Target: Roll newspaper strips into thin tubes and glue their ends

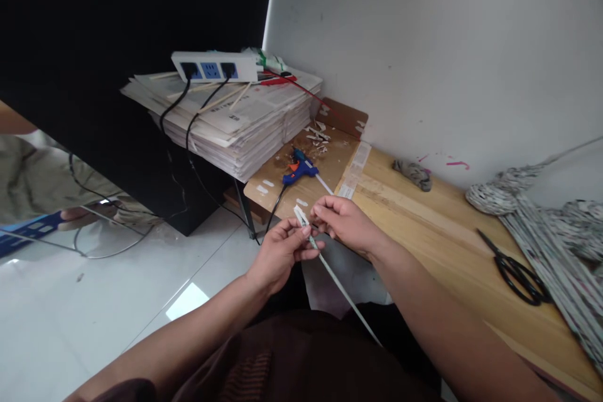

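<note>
My left hand (285, 248) pinches a thin rolled paper tube (346, 295) near its upper end, where a loose white printed flap opens out. The rest of the tube slants down to the right across my lap. Close beside that end is my right hand (346, 223), its fingers closed together. A small dark sliver shows by its fingertips, too small to name. Beyond my hands a blue glue gun (301, 168) with an orange trigger lies on a brown board (257, 191), a white glue stick poking from its back.
A tall stack of paper (264, 138) carries a white power strip (211, 67) with two black plugs. Paper scraps (319, 135) litter the board. Black scissors (513, 273), a bundle of rolled paper tubes (556, 270) and a grey lump (413, 174) lie on the wooden table (424, 232).
</note>
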Demonstrator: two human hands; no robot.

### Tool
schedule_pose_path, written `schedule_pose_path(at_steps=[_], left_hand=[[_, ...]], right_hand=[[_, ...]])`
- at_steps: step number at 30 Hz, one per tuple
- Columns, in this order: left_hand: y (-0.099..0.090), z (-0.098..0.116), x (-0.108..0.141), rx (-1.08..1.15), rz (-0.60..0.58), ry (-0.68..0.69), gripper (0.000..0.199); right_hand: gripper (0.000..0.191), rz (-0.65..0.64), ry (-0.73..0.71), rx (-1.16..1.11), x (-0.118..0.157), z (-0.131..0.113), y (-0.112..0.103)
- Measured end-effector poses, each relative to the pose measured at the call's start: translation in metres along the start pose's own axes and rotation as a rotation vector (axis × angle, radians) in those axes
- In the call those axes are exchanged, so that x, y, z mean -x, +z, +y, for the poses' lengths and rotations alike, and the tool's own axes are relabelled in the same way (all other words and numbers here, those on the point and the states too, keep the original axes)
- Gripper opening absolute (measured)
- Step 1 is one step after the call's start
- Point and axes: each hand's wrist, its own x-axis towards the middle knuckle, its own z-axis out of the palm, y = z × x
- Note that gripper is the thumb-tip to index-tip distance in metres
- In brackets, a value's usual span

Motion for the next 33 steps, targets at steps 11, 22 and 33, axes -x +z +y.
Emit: schedule_pose_path(at_steps=[11,22,33], left_hand=[[-0.010,0.019,0.010,0.018,0.034,0.006,0.031],[-0.025,0.019,0.011,0.023,0.062,0.008,0.028],[-0.013,0.009,0.014,0.015,0.044,-0.020,0.028]], right_hand=[[0.033,0.201,-0.129,0.646,-0.102,-0.010,0.015],[0.024,0.555,0.010,0.751,-0.076,0.004,0.011],[0.026,0.403,0.066,0.763,-0.066,-0.002,-0.005]])
